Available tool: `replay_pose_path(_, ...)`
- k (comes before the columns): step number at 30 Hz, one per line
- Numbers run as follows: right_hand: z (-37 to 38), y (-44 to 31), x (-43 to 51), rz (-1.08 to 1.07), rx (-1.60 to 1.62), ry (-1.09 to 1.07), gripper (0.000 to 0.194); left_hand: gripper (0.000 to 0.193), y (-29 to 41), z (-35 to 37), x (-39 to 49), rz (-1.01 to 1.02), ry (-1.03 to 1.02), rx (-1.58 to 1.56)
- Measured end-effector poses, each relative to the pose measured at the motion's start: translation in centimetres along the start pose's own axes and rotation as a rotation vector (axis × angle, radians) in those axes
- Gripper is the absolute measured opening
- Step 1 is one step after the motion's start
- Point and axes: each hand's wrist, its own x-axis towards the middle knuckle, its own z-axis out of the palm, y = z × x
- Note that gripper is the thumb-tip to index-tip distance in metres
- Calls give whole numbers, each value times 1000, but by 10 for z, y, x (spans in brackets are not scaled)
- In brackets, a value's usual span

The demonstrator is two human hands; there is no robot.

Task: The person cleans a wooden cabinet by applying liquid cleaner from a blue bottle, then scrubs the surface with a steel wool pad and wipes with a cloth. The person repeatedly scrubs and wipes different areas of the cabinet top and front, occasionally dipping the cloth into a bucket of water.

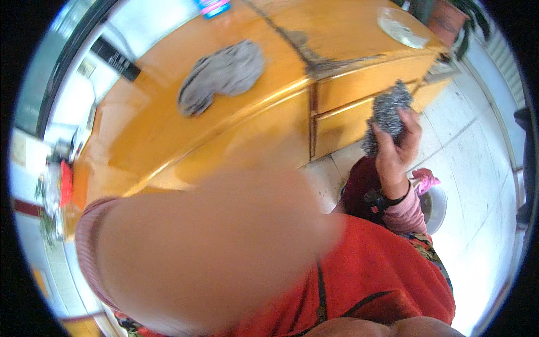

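Observation:
My right hand (396,147), with a dark band at the wrist, grips a grey steel-wool-like scouring pad (391,113) in front of the drawers of a wooden desk (202,135). Large and blurred, my left hand (261,210) is close to the camera, above my red garment (379,269); its fingers cannot be made out. A crumpled grey cloth (227,73) lies on the desktop near its front edge.
A clear plastic lid or dish (403,28) lies at the desk's far right. A blue and pink packet (213,6) is at the back. Beside my right sleeve stands a bucket (436,208) with a pink cloth (427,180) at its rim, on the tiled floor.

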Motion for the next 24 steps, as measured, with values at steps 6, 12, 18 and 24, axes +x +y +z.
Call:
replay_pose_path(6,-12,12,10,4,-162,46,53,22,-5,-7,-7,-101,78,147)
replay_pose_path(12,-2,19,6,12,-61,33,50,22,-7,0,-31,-137,112,140)
replay_pose_path(18,3,14,5,26,15,-10,51,22,-7,1,-43,-172,109,131)
replay_pose_path(24,-2,16,13,15,-44,21,50,23,-6,5,-47,-193,121,144)
